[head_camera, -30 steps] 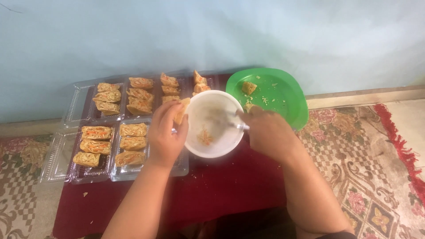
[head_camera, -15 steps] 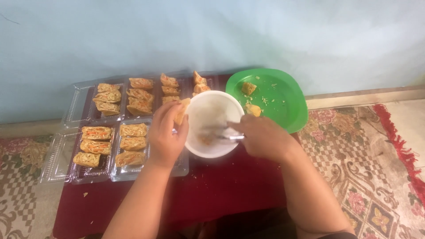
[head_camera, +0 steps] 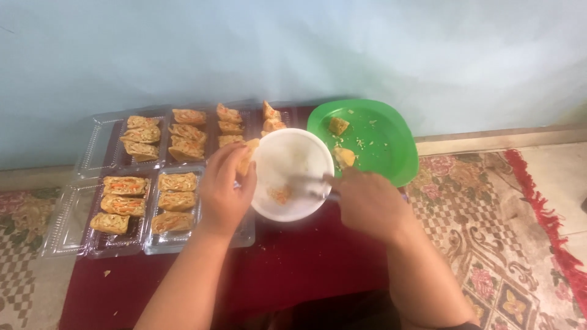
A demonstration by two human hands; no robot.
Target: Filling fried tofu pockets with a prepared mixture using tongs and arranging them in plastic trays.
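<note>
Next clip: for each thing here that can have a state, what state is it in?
White bowl: tilted, nearly empty, a few scraps inside.
Left hand: gripping the bowl's rim.
Right hand: holding a metal utensil inside the bowl.
Green plate: flat, two food pieces and crumbs.
Clear plastic trays: lids open, filled with rolls.

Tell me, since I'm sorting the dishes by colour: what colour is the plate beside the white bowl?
Bright green plate, plain, shown in the head view.
</note>
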